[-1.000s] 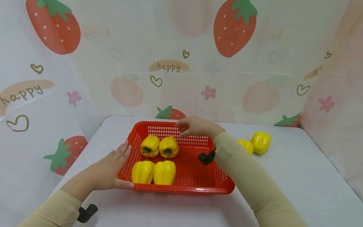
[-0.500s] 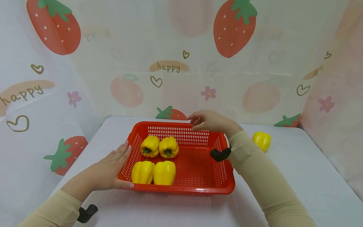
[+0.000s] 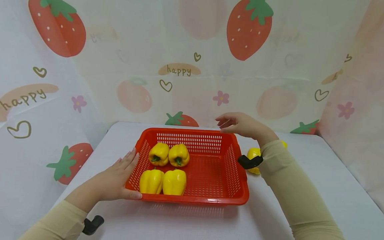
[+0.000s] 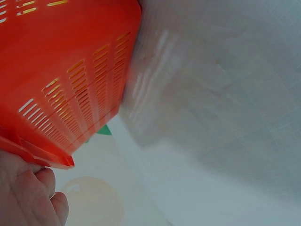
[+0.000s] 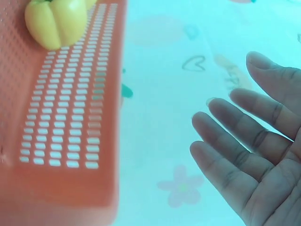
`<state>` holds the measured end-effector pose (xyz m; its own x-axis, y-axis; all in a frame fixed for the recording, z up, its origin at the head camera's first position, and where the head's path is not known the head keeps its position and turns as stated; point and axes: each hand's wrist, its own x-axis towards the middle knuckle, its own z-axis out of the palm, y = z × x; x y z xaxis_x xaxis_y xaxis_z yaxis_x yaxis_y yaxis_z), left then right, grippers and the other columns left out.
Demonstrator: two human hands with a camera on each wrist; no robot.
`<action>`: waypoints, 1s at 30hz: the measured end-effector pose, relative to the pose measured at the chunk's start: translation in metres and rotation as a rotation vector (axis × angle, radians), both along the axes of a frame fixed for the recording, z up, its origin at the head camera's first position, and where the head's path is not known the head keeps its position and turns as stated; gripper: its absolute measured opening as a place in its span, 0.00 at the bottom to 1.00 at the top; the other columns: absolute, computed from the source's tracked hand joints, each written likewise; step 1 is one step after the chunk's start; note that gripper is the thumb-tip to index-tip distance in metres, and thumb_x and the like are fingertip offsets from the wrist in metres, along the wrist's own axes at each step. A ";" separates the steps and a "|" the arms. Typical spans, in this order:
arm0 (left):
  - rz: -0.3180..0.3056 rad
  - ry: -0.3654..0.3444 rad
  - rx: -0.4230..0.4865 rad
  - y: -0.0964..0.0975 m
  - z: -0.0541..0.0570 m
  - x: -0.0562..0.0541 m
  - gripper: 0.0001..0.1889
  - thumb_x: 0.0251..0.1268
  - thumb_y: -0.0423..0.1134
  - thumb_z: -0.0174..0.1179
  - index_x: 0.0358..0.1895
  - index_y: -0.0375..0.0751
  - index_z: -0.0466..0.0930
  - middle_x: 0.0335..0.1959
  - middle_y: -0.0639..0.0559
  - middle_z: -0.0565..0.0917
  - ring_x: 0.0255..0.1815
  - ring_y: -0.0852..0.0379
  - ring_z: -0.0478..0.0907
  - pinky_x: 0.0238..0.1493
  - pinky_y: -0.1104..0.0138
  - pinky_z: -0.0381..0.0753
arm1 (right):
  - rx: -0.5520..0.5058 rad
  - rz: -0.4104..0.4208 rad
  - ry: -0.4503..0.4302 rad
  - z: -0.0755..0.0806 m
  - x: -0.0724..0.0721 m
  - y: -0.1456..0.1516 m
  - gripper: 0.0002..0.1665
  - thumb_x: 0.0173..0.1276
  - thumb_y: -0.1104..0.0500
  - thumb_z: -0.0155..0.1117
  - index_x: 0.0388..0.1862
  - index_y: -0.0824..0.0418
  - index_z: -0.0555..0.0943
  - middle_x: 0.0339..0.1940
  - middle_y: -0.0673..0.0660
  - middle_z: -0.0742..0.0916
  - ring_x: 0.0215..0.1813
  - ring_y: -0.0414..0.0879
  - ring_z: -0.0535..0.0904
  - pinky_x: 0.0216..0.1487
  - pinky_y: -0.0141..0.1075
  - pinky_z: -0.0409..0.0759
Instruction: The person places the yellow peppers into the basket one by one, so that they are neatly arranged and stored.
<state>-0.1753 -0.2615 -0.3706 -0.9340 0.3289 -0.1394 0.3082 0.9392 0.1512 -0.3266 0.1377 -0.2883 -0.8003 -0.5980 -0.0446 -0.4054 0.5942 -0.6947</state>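
Several yellow bell peppers (image 3: pixel 174 182) sit in the left half of a red perforated plastic basket (image 3: pixel 207 173), two at the back with stems facing forward and two at the front. My left hand (image 3: pixel 114 178) rests on the basket's left rim with fingers extended, the thumb lying at the front corner; in the left wrist view this hand (image 4: pixel 26 193) touches the rim from outside. Above the basket's back right corner hovers my right hand (image 3: pixel 240 125), holding nothing. Its fingers spread loosely beside the basket wall in the right wrist view.
Right of the basket, yellow bell peppers (image 3: pixel 253 153) lie on the white table (image 3: pixel 324 186), partly hidden behind the right wrist and sleeve. A printed strawberry curtain (image 3: pixel 135 50) encloses the back and sides. Each wrist wears a black device (image 3: pixel 250 162).
My right hand has moved right, from over the basket's back middle to its back right corner, uncovering the right wall. The left hand and the peppers in the basket have stayed put.
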 end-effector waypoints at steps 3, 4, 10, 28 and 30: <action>0.001 -0.002 -0.002 0.000 0.000 0.000 0.67 0.32 0.81 0.51 0.72 0.38 0.40 0.74 0.42 0.41 0.72 0.43 0.43 0.67 0.46 0.47 | -0.013 -0.021 -0.001 0.000 0.000 0.012 0.27 0.62 0.52 0.63 0.60 0.52 0.72 0.51 0.53 0.81 0.54 0.47 0.75 0.54 0.45 0.75; 0.001 -0.001 -0.003 0.000 0.000 -0.001 0.67 0.32 0.81 0.51 0.72 0.38 0.40 0.74 0.42 0.41 0.72 0.43 0.43 0.67 0.46 0.47 | -0.019 -0.023 0.001 -0.001 0.000 0.017 0.27 0.62 0.52 0.63 0.60 0.52 0.71 0.51 0.53 0.81 0.54 0.47 0.75 0.54 0.46 0.75; 0.002 -0.007 -0.006 0.000 0.001 -0.001 0.67 0.31 0.81 0.51 0.72 0.39 0.39 0.74 0.42 0.41 0.72 0.43 0.42 0.67 0.46 0.47 | -0.024 -0.043 0.027 -0.007 0.001 0.039 0.26 0.63 0.52 0.62 0.60 0.53 0.72 0.50 0.53 0.81 0.53 0.48 0.76 0.53 0.46 0.76; -0.010 0.008 0.008 0.002 0.002 0.000 0.66 0.32 0.80 0.51 0.72 0.37 0.41 0.73 0.41 0.42 0.72 0.43 0.42 0.68 0.47 0.47 | -0.012 -0.127 0.000 -0.028 0.015 0.092 0.26 0.64 0.52 0.60 0.60 0.59 0.71 0.51 0.57 0.81 0.52 0.51 0.78 0.56 0.48 0.73; -0.010 0.007 0.008 0.002 0.002 0.000 0.66 0.32 0.80 0.51 0.72 0.37 0.41 0.73 0.41 0.42 0.72 0.43 0.42 0.68 0.47 0.47 | -0.008 -0.146 -0.013 -0.031 0.016 0.097 0.27 0.64 0.52 0.60 0.60 0.59 0.71 0.51 0.58 0.81 0.53 0.52 0.77 0.57 0.49 0.72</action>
